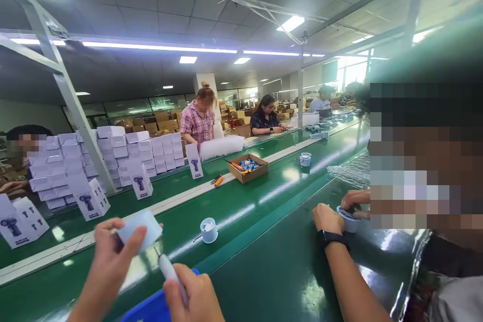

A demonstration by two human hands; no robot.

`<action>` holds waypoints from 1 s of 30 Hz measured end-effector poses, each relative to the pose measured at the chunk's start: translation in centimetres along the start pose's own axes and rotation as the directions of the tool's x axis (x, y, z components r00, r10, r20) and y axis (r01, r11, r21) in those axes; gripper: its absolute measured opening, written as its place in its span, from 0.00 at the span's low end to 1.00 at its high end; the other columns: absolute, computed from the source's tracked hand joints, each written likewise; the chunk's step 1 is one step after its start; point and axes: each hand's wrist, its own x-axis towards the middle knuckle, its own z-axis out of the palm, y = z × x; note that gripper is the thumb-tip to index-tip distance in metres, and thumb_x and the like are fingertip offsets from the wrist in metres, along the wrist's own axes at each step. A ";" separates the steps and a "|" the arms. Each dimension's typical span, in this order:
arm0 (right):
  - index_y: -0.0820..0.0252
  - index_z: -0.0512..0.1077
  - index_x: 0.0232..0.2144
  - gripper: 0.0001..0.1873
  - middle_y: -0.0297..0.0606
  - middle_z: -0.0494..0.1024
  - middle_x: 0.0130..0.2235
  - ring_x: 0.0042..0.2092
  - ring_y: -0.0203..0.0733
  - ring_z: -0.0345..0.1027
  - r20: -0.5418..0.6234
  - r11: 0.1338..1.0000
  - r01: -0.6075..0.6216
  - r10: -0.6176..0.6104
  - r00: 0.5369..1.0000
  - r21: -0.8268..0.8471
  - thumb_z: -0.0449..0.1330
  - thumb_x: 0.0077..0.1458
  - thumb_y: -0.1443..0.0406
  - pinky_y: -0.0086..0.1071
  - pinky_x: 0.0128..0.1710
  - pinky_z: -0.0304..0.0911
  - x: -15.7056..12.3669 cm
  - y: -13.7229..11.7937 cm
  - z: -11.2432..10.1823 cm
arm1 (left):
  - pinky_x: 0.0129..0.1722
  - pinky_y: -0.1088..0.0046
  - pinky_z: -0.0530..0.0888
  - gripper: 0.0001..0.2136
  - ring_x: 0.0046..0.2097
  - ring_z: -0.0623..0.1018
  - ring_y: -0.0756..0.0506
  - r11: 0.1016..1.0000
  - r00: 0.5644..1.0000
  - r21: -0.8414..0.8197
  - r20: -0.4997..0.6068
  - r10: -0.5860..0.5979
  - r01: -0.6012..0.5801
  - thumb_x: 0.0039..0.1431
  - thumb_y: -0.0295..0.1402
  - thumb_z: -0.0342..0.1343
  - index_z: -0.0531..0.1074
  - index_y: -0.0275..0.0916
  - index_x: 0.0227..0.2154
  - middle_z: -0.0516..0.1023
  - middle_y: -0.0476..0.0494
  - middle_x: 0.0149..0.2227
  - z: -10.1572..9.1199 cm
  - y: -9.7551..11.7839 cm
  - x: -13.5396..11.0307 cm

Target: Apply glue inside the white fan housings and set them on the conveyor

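Observation:
My left hand (107, 256) is closed around a pale blue plastic part (142, 227), thumb on its near side and fingers behind. In my right hand (198, 292) is a pen-shaped screwdriver (169, 270) with a white handle. Its thin metal tip points up at the lower right edge of the pale blue part; whether the two touch I cannot tell. Under my hands, a blue bin (149, 308) shows at the bottom edge. A similar light blue cup-shaped part (209, 231) with something white inside stands upright on the green belt, right of my left hand.
The green conveyor belt (249, 224) runs away to the right. On it are a cardboard tray (247, 176) of small parts, orange-handled pliers (218, 180) and another blue cup (305, 159). White printed boxes (89, 200) line the left. A co-worker's hands (329, 219) work close on my right.

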 end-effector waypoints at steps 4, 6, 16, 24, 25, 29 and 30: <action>0.59 0.71 0.31 0.26 0.27 0.55 0.18 0.20 0.33 0.49 -0.145 0.931 -0.185 0.240 0.960 0.316 0.40 0.63 0.51 0.26 0.18 0.45 1.6 0.1 -0.9 | 0.37 0.65 0.72 0.25 0.38 0.77 0.40 0.838 0.995 0.538 0.088 0.046 -0.086 0.39 0.46 0.62 0.58 0.44 0.38 0.76 0.44 0.38 0.2 -2.9 5.1; 0.60 0.71 0.32 0.24 0.27 0.57 0.19 0.20 0.33 0.48 -0.143 0.915 -0.171 0.236 0.961 0.365 0.42 0.63 0.52 0.26 0.19 0.47 1.9 -0.1 -1.3 | 0.43 0.63 0.70 0.18 0.42 0.75 0.38 0.626 0.933 0.731 0.360 -0.014 -0.272 0.44 0.44 0.57 0.67 0.41 0.37 0.75 0.39 0.41 1.7 -5.7 6.1; 0.61 0.70 0.44 0.13 0.37 0.73 0.45 0.41 0.41 0.70 -0.245 0.995 0.043 -0.021 0.969 0.085 0.55 0.61 0.59 0.36 0.39 0.69 2.1 -1.7 -12.8 | 0.61 0.51 0.46 0.32 0.64 0.56 0.37 0.271 0.803 0.796 0.585 -0.113 -0.542 0.46 0.37 0.52 0.62 0.47 0.58 0.60 0.40 0.63 12.1 -10.7 5.7; 0.52 0.68 0.08 0.31 0.32 0.66 0.13 0.18 0.33 0.64 -0.167 0.985 0.162 -0.171 0.971 -0.066 0.50 0.54 0.45 0.27 0.18 0.58 6.2 0.4 -32.0 | 0.53 0.66 0.65 0.22 0.48 0.73 0.43 0.602 0.794 0.592 0.596 0.122 -0.536 0.43 0.31 0.54 0.70 0.40 0.46 0.72 0.41 0.48 12.5 -9.1 6.2; 0.50 0.70 0.09 0.30 0.32 0.66 0.13 0.18 0.35 0.65 -0.221 0.985 0.161 -0.169 0.960 -0.052 0.50 0.54 0.45 0.27 0.18 0.57 6.3 0.4 -30.8 | 0.52 0.67 0.67 0.21 0.48 0.73 0.43 0.662 0.819 0.551 0.547 0.173 -0.508 0.45 0.32 0.54 0.70 0.40 0.46 0.71 0.42 0.48 11.7 -8.5 6.3; 0.47 0.79 0.26 0.15 0.33 0.73 0.18 0.25 0.45 0.72 -0.262 0.992 0.114 -0.097 0.960 0.051 0.55 0.55 0.53 0.29 0.17 0.63 4.4 0.3 -16.6 | 0.52 0.64 0.67 0.19 0.49 0.72 0.41 0.773 0.893 0.480 0.379 0.244 -0.415 0.46 0.32 0.55 0.69 0.41 0.44 0.71 0.43 0.47 7.0 -5.3 5.5; 0.50 0.80 0.29 0.12 0.33 0.75 0.19 0.24 0.44 0.72 -0.224 0.992 0.109 -0.091 0.970 0.067 0.58 0.54 0.54 0.29 0.18 0.64 3.5 0.6 -12.3 | 0.53 0.64 0.67 0.18 0.49 0.72 0.41 0.778 0.904 0.484 0.351 0.246 -0.400 0.46 0.31 0.56 0.70 0.42 0.43 0.71 0.43 0.47 5.7 -4.4 5.0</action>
